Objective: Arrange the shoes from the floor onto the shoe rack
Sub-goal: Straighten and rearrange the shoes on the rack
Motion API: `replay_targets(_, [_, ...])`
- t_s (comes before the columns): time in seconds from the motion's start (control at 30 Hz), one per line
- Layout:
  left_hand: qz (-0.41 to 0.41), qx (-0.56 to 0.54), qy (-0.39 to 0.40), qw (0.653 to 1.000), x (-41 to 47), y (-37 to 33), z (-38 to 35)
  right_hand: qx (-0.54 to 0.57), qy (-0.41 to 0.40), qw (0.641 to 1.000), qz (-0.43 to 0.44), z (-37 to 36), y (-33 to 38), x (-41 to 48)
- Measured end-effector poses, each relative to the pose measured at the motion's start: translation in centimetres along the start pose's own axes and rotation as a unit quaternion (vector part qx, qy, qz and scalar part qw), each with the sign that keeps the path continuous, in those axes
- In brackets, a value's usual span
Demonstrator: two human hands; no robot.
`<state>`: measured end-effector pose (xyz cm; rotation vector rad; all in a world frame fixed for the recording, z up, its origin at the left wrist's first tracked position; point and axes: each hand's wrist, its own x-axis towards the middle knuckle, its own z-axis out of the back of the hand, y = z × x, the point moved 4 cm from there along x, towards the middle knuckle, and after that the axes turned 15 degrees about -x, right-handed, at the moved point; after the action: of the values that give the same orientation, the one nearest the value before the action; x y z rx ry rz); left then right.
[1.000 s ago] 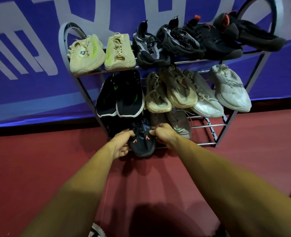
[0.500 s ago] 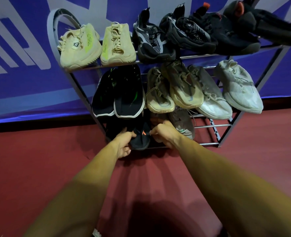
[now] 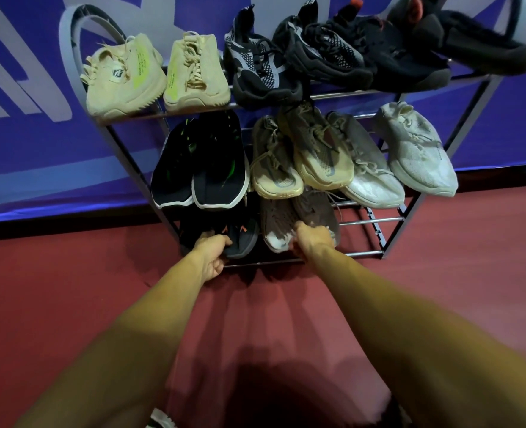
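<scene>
A metal three-tier shoe rack (image 3: 379, 220) stands against the wall. On its bottom shelf at the left lies a black shoe with orange marks (image 3: 241, 239). My left hand (image 3: 210, 256) grips its toe, thumb on top. Right beside it lie two brown-grey shoes (image 3: 312, 208). My right hand (image 3: 312, 240) is curled over the toe of the right one, its fingertips hidden. The middle shelf carries black sneakers (image 3: 218, 168), tan shoes (image 3: 317, 152) and pale grey shoes (image 3: 416, 149). Cream shoes (image 3: 122, 81) and black knit shoes (image 3: 332, 57) fill the top shelf.
The bare bars of the bottom shelf (image 3: 363, 254) show to the right of my right hand. A blue banner wall (image 3: 23, 149) runs behind the rack. The floor (image 3: 70, 288) is dark red. A white shoe (image 3: 162, 421) peeks in at the bottom edge.
The black shoe has gone further in onto the bottom shelf. My right hand has left it and moved right onto the brown-grey shoe. My left hand stays at the black shoe's toe.
</scene>
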<state>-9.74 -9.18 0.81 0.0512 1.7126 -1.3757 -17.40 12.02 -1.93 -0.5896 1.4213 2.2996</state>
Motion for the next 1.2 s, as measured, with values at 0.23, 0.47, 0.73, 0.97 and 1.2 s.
replay_targets(0.23, [0.006,0.03,0.033,0.999,-1.1,0.6,-0.9,0.164,0.039,0.981,-0.09,2.2,-3.2,-0.9])
replay_targets(0.47, [-0.017,0.009,0.066,0.998,-1.2,0.9,-0.5,0.264,-0.032,0.958,-0.107,3.3,-3.4,-0.3])
replay_targets(0.73, [-0.035,0.02,0.069,0.997,-0.8,1.0,-1.1,0.257,-0.125,0.952,-0.107,4.2,-5.6,2.6])
replay_targets(0.97, [-0.055,0.051,0.063,0.995,-0.5,1.1,-1.3,0.199,0.05,0.973,-0.106,3.5,-3.8,-0.6])
replay_targets(1.2, [-0.063,0.057,0.064,0.994,-0.6,1.0,-1.0,0.185,0.189,0.958,-0.111,-1.9,-1.9,-2.7])
